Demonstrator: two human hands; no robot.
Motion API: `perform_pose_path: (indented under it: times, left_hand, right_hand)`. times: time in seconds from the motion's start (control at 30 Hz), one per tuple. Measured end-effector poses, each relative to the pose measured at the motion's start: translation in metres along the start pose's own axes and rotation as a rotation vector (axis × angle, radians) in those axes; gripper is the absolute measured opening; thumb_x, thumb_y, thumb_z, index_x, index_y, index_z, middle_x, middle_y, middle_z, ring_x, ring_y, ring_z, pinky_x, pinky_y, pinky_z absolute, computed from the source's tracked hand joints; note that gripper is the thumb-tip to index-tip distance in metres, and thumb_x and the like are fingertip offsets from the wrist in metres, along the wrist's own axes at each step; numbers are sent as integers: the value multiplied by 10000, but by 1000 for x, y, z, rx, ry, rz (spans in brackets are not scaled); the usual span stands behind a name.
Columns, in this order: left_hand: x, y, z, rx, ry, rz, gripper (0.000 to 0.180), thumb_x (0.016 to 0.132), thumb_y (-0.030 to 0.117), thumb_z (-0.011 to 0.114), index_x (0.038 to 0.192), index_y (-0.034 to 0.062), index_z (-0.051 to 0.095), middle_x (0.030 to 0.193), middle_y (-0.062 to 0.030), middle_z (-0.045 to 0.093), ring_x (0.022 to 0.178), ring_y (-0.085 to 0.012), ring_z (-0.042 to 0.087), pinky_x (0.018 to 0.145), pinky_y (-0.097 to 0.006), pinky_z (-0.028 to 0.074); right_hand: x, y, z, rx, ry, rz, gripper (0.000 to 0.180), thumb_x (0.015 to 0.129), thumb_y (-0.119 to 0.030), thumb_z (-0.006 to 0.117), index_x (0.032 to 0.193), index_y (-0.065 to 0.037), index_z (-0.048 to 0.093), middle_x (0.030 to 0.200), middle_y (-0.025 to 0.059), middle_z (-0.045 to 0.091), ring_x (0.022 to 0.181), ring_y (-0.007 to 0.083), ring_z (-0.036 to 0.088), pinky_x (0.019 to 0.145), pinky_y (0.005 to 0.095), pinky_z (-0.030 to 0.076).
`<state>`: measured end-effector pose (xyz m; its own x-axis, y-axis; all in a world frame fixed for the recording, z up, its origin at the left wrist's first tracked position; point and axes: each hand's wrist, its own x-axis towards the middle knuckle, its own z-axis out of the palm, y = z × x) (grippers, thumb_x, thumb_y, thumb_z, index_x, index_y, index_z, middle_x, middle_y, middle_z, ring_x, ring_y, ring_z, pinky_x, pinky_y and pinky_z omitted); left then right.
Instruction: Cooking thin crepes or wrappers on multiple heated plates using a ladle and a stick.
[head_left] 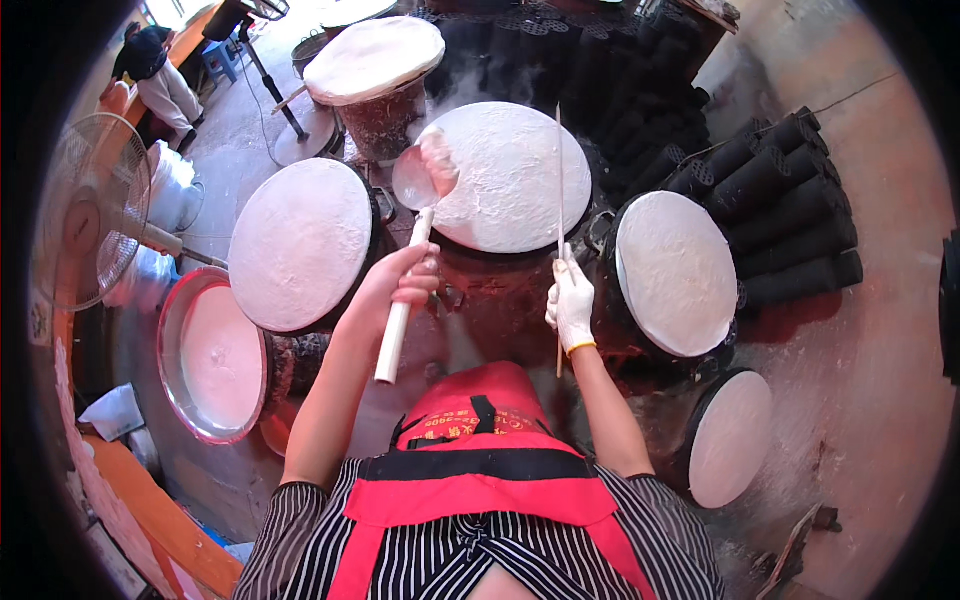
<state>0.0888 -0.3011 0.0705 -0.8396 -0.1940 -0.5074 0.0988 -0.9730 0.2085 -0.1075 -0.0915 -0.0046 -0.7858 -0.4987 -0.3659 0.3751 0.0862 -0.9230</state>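
Observation:
My bare left hand [408, 277] is closed around the thick white tube handle of a ladle [412, 240]. The ladle's round head [412, 178] is at the left edge of the middle griddle [505, 180], which is covered with a whitish sheet of batter. Beside the head lies a blurred pinkish-white clump [438, 160]; I cannot tell whether it is batter. In a white glove, my right hand [572, 305] grips a long thin stick [560, 170] upright, its upper part crossing the right side of that griddle. Its lower end shows below the glove.
Other white-topped round griddles stand at left [300, 245], far left [375, 58], right [676, 272] and lower right [731, 438]. A basin of white liquid [222, 350] is at left, near a fan [90, 215]. Black coal cylinders [790, 220] are stacked right. A person [160, 75] is far left.

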Motion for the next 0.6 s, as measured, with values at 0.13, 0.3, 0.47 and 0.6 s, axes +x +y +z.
perform_pose_path:
  times: [0.13, 0.3, 0.47, 0.6]
  left_hand:
    - [-21, 1, -16, -91, 271, -139, 125, 1015, 129, 479, 1055, 10, 477, 745, -3, 407, 508, -23, 358, 328, -139, 287]
    - [-68, -33, -71, 190, 455, -54, 89, 952, 60, 553, 929, 53, 467, 722, 17, 458, 518, -18, 366, 367, -145, 269]
    - [-92, -58, -117, 43, 417, 41, 99, 949, 39, 549, 940, 38, 451, 738, -12, 460, 514, -26, 357, 375, -151, 271]
    - [-91, -61, -122, -160, 438, 51, 87, 969, 29, 506, 1026, -7, 452, 776, -29, 453, 516, -34, 356, 374, -157, 273]
  right_hand:
    - [-39, 38, 10, -811, -201, -173, 485, 935, -254, 619, 1390, -118, 524, 1286, 192, 613, 1134, 215, 646, 943, 306, 482]
    - [-37, 39, 10, -761, -133, -302, 467, 950, -231, 601, 1382, -72, 521, 1313, 172, 603, 1203, 211, 601, 989, 312, 468]
    - [-55, 41, 21, -985, -114, 45, 554, 874, -299, 631, 1411, -304, 496, 1040, 268, 654, 938, 395, 672, 824, 450, 537]
    - [-80, 58, 17, -1065, -365, -293, 629, 848, -219, 623, 1448, -293, 450, 847, 229, 669, 762, 408, 668, 709, 520, 526]
